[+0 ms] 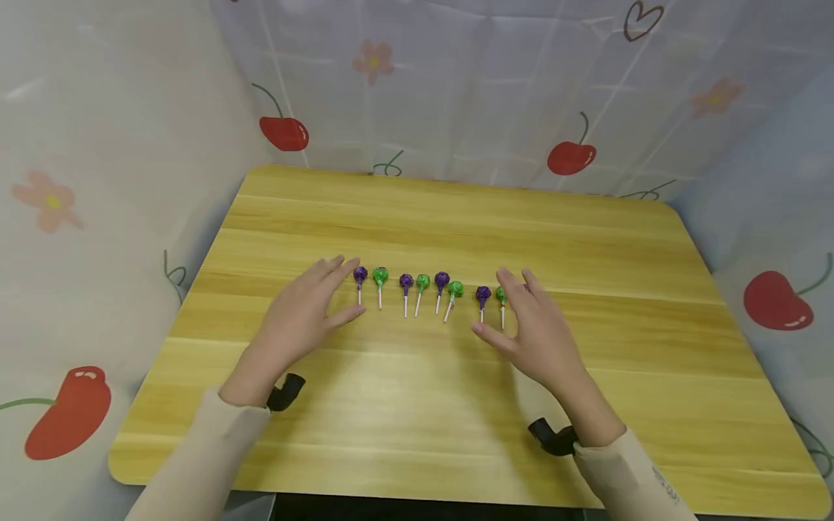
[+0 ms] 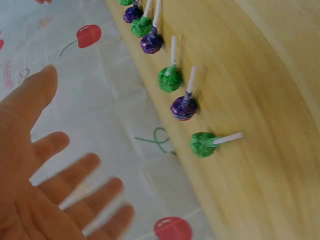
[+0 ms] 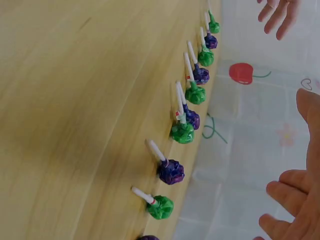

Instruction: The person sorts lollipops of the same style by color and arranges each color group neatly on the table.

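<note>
Several wrapped lollipops lie in a row across the table, purple and green by turns, their white sticks toward the person. My left hand (image 1: pixel 302 311) hovers at the row's left end, fingers spread, beside a purple lollipop (image 1: pixel 360 274) and a green lollipop (image 1: pixel 381 275). In the left wrist view, that palm holds nothing, and an end green lollipop (image 2: pixel 202 144) lies at an angle to its neighbours. Over the right end hangs my right hand (image 1: pixel 541 329), fingers extended and holding nothing. It is near another purple lollipop (image 1: pixel 483 293) and partly covers a green lollipop (image 1: pixel 501 294) and a purple one.
The wooden table (image 1: pixel 417 427) has rounded corners. Behind it and at both sides hangs a pale curtain (image 1: pixel 456 94) printed with cherries and flowers. A black strap mount (image 1: pixel 287 392) is on the left wrist, and a similar mount (image 1: pixel 552 437) on the right.
</note>
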Available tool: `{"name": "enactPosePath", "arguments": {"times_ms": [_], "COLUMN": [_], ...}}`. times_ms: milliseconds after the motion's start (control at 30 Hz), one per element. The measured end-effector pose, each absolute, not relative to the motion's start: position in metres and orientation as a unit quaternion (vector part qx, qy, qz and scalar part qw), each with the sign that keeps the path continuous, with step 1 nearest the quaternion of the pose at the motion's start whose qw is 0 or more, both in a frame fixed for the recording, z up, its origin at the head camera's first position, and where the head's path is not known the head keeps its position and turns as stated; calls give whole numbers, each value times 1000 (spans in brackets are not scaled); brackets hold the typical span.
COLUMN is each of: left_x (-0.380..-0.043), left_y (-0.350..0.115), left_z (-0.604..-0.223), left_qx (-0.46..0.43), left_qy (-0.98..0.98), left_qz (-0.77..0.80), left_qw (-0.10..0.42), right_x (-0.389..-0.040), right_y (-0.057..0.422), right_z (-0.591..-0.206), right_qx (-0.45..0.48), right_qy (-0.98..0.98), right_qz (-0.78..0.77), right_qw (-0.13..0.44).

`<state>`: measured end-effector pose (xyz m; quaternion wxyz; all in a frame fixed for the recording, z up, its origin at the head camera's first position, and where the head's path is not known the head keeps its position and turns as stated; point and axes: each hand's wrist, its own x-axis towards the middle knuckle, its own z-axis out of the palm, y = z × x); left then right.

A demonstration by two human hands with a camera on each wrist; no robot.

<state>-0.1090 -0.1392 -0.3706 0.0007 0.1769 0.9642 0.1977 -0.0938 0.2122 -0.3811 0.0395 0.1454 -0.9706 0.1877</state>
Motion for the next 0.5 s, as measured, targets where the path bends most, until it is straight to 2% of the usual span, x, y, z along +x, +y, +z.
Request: {"name": "enactPosePath", "arguments": {"times_ms": [200, 500], "left_x": [-119, -143], "left_y": [-151, -164], "left_z": [-370, -373], "left_qx": [148, 112], "left_qy": [917, 915], "left_qz": [365, 376], "left_qw": [64, 91], "right_x": [-111, -151], "right_y": [202, 167], "right_z": [-374, -363], "right_qx": [163, 182], "right_qy": [-938, -925], "right_qz": [305, 331], "right_qw": [12, -54]}}
